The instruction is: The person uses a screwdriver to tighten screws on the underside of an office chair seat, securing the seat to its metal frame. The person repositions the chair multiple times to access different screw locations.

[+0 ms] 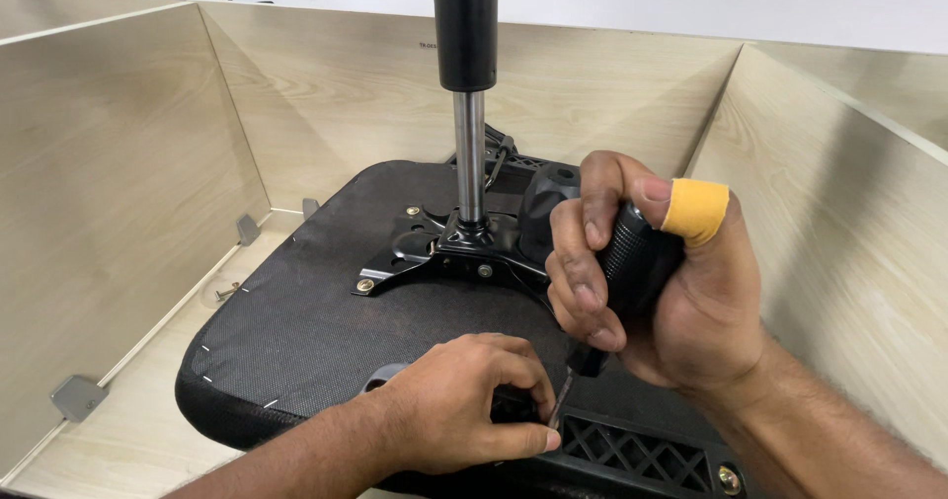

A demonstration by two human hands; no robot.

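Above seat [296, 331], right hand [662, 292] clenching screwdriver handle [637, 257]

A black ribbed-handled screwdriver [632, 262] stands nearly upright, its tip down at the upturned black chair seat's [306, 331] near edge.

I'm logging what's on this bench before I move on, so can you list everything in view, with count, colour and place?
Chair seat: one, black fabric, upside down in the middle of the bench.
Metal bracket: one, black, bolted to the seat's underside.
Gas cylinder: one, black with a silver rod, upright from the bracket.
Plastic grille piece: one, black, at the seat's near edge.
Screwdriver: one, black handle, in the right hand, tip down.
Loose screw: one, left of the seat.
Corner brackets: three seen, grey, along the left wall.
Bench walls: pale wood, on three sides.
Left hand: pressing on the seat's near edge.
Right hand: gripping the screwdriver, orange tape on thumb.
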